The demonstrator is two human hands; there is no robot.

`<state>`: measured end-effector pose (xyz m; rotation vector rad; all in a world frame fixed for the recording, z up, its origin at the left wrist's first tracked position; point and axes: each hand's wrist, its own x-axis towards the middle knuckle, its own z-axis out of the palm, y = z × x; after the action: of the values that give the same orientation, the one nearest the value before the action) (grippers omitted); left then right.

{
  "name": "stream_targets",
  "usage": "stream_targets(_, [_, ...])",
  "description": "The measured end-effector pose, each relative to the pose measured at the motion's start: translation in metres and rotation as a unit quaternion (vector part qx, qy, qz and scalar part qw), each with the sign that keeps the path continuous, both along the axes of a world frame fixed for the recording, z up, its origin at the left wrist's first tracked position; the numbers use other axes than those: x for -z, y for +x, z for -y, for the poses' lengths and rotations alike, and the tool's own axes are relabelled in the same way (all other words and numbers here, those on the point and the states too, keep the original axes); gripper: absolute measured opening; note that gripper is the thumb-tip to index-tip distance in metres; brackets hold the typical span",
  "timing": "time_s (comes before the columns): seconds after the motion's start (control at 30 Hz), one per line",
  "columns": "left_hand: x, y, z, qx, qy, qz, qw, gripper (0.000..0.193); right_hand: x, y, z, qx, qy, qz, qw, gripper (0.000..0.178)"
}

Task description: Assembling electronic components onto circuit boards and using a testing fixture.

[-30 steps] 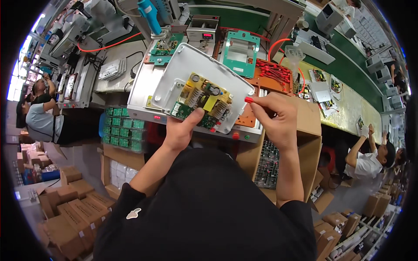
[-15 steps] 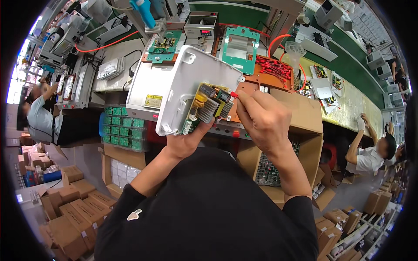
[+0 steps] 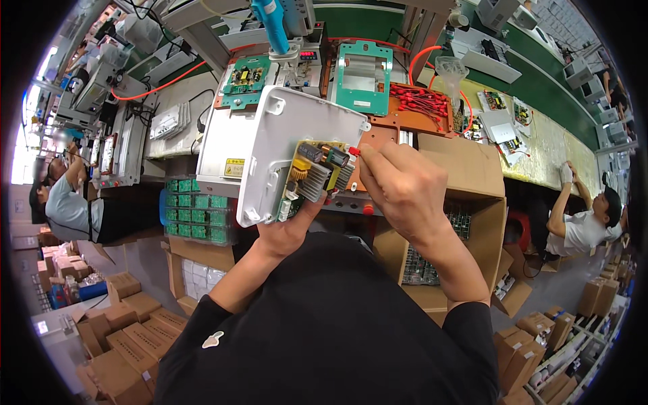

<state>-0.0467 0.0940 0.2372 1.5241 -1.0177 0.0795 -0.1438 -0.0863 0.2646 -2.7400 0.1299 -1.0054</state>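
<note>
A white plastic housing [image 3: 263, 145] is held up over the bench's front edge, tilted, with its inner side showing. A circuit board [image 3: 317, 162] with grey heat sinks, a yellow coil and dark cylindrical parts lies against the housing. My left hand [image 3: 285, 233] is closed on the board's lower edge, thumb beside a heat sink. Whether its hidden fingers also grip the housing, I cannot tell. A small red connector [image 3: 354, 151] sits at the board's upper right corner, pinched by my right hand [image 3: 408, 192]. Whether the connector is attached to the board is unclear.
Behind the housing are a green fixture frame [image 3: 385, 74], a bin of red-ended wires [image 3: 422, 101] and a blue screwdriver tool [image 3: 271, 27]. An open cardboard box [image 3: 487, 233] stands at right, green boards in trays [image 3: 199, 210] at left. People work on both sides.
The housing and board have shifted slightly down and left in view, with both hands keeping their grips. The blue tool has moved right, off the green fixture with a board behind the housing.
</note>
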Motion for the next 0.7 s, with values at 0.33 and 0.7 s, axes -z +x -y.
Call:
stream_targets(0.33, [0.011, 0.013, -0.014, 0.069, 0.019, -0.124, 0.99, 0.04, 0.019, 0.008, 0.005, -0.104, -0.003, -0.029, 0.994, 0.01])
stream_targets(0.7, [0.048, 0.013, 0.021, 0.184, 0.132, -0.565, 0.793, 0.055, 0.116, -0.071, -0.061, -0.035, 0.889, 0.182, 0.419, 0.056])
